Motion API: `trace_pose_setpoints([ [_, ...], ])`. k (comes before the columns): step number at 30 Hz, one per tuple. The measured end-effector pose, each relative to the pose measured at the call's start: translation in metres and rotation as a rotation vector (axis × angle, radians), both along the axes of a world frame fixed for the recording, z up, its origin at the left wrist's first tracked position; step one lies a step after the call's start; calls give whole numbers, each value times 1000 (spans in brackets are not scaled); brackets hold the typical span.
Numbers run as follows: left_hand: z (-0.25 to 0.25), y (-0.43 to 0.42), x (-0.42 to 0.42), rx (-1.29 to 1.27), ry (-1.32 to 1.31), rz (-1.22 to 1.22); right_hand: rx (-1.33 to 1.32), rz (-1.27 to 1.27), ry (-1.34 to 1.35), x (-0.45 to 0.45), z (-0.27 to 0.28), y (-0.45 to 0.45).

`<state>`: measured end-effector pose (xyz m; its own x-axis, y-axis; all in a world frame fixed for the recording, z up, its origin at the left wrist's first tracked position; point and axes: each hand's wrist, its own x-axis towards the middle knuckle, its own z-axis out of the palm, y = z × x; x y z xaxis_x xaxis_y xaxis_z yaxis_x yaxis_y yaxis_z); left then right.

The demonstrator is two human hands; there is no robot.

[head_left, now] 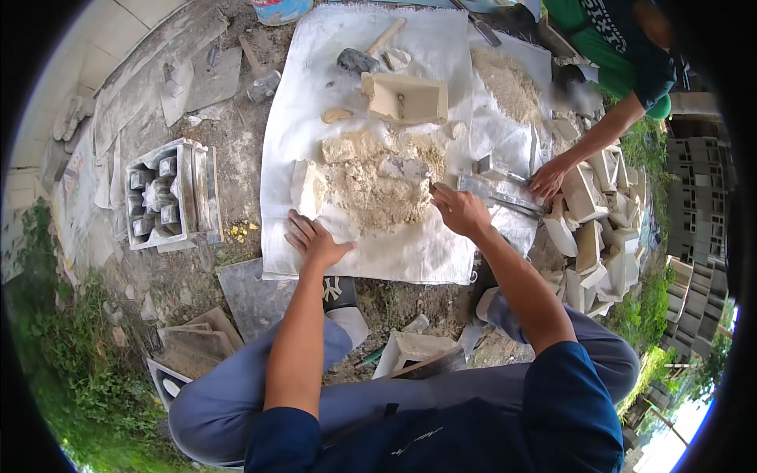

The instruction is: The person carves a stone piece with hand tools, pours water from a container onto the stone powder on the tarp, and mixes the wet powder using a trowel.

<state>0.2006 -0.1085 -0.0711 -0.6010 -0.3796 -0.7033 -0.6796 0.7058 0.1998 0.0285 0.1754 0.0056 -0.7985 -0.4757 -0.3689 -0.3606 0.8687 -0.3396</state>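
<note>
My left hand (314,241) lies with its fingers spread on the white woven sheet (296,165), its fingertips at the foot of a pale block (307,189). My right hand (461,211) is closed round the handle end of what looks like a trowel (404,167). Its grey blade rests in a heap of crumbly cream powder (378,197), partly covered by it. Behind the heap stands an open cream box-shaped piece (406,98) with a chipped left end. A smaller lump (337,150) sits at the heap's far left edge.
A mallet (359,60) lies at the sheet's far end. At right, another person's hand (550,175) reaches toward metal bars (501,195) beside stacked broken cream pieces (583,197). A metal mould box (185,193) stands on the ground at left. Sand (505,83) is heaped far right.
</note>
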Motion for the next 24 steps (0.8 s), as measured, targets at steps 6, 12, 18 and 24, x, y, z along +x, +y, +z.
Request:
trace_pose_setpoints([
  [6,0,-1,-4,15,20,-8,-131,-336,67,-11,8,15],
  [12,1,0,-3,-3,16,-10,-105,-310,-165,25,-17,-27],
  [18,-3,1,0,1,-3,-28,-18,-279,-235,57,-1,-38],
  [24,3,0,-5,25,-18,1,-61,-527,99,2,-1,14],
])
